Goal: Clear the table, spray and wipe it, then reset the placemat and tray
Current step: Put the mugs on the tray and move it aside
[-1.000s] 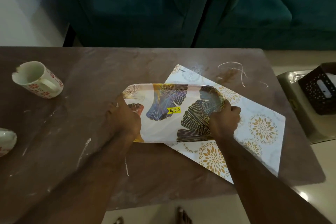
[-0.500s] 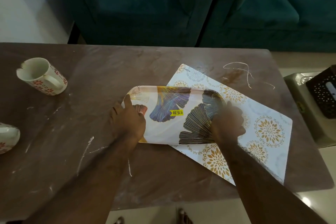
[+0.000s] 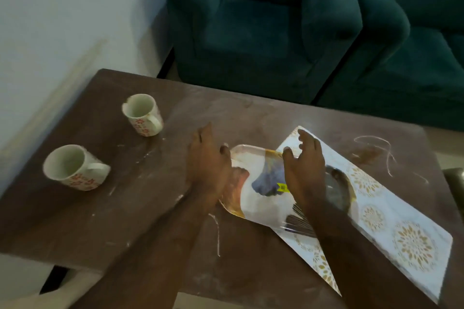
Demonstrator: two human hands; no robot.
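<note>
A white tray [image 3: 261, 198] with leaf prints and a yellow price sticker lies partly on a white placemat [image 3: 391, 223] with gold flower patterns, on the brown table [image 3: 155, 208]. My left hand [image 3: 208, 165] hovers over the tray's left end, fingers straight and apart, holding nothing. My right hand [image 3: 303, 170] is above the middle of the tray, fingers spread, also holding nothing. Two white floral mugs stand to the left: one [image 3: 143, 115] farther back, one [image 3: 75, 168] nearer, tilted.
White streaks and a brown stain [image 3: 369, 155] mark the tabletop. Teal armchairs [image 3: 263, 25] stand behind the table. A pale wall [image 3: 62, 20] runs along the left. A grey object [image 3: 454, 183] shows at the right edge.
Both hands have let go of the tray's ends and lifted, moving left. The view has swung left, bringing both mugs fully into sight.
</note>
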